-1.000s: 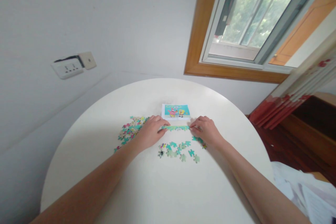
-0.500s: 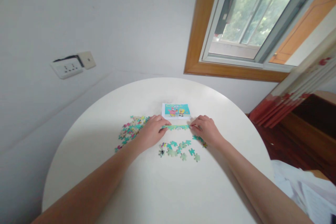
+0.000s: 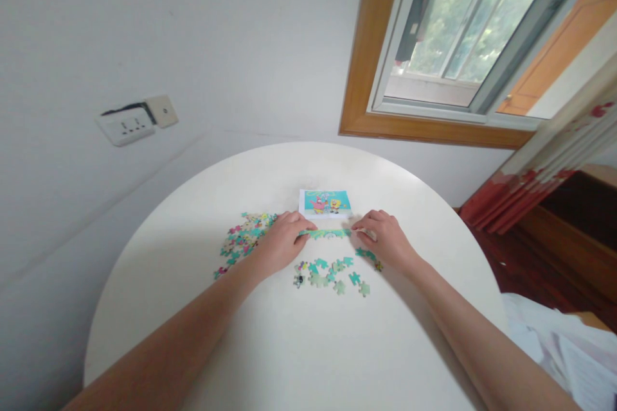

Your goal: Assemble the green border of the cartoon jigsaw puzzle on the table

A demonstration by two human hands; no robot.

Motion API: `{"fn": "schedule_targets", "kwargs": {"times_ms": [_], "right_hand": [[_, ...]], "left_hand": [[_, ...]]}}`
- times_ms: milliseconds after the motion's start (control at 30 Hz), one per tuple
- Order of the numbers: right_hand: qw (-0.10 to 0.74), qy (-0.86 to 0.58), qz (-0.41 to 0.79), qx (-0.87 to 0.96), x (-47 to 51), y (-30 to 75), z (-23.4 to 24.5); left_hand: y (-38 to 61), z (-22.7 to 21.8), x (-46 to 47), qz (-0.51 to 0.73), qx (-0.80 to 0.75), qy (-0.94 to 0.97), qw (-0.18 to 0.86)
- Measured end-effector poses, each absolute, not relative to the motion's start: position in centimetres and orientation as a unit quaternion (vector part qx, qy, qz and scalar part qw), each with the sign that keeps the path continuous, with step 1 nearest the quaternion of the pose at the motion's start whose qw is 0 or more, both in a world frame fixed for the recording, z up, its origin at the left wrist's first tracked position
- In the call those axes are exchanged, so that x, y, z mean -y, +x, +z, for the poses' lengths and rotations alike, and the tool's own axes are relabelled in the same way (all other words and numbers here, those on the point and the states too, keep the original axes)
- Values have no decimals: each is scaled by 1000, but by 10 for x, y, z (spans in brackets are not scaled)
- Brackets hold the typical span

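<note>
A joined strip of green puzzle pieces [image 3: 328,233] lies across the middle of the round white table [image 3: 289,347]. My left hand [image 3: 278,244] pinches its left end with curled fingers. My right hand [image 3: 383,243] pinches its right end the same way. Just behind the strip lies a small picture card with cartoon figures [image 3: 324,202]. Several loose green pieces [image 3: 332,273] are scattered in front of the strip, between my wrists. A heap of mixed coloured pieces [image 3: 241,237] lies left of my left hand.
The table stands against a white wall with a socket plate [image 3: 126,125] at the left. A wood-framed window [image 3: 463,45] is at the upper right. A red-and-white curtain [image 3: 544,167] and dark wooden furniture stand to the right.
Both hands stay on the ends of the strip. The camera has shifted slightly; nothing on the table has visibly moved.
</note>
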State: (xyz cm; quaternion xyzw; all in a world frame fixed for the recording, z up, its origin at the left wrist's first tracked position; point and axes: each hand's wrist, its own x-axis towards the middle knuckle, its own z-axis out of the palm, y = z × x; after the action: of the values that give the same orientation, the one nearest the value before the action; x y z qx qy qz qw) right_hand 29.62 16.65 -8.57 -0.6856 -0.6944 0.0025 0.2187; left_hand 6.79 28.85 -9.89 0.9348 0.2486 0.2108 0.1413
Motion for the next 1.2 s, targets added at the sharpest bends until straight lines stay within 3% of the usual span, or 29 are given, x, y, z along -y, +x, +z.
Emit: {"fn": "schedule_targets", "kwargs": {"times_ms": [167,367,533,767,1200], "right_hand": [[254,-586,104,762,-151,272,-76],[200,-565,96,794,-147,265,-75],[202,-567,101,792,-149,274,-79],[196,-580,92,785,-145,282,-74],[210,-560,154,786,-144,289,-75]], "left_hand": [[67,-99,-288,217,-246,932,154],[64,-98,-291,216,-240,932,166],[57,-86,-294,236,-217,935,152],[41,-57,-278,66,-95,962,246],[54,-58,-254,43,-105,969,220]]}}
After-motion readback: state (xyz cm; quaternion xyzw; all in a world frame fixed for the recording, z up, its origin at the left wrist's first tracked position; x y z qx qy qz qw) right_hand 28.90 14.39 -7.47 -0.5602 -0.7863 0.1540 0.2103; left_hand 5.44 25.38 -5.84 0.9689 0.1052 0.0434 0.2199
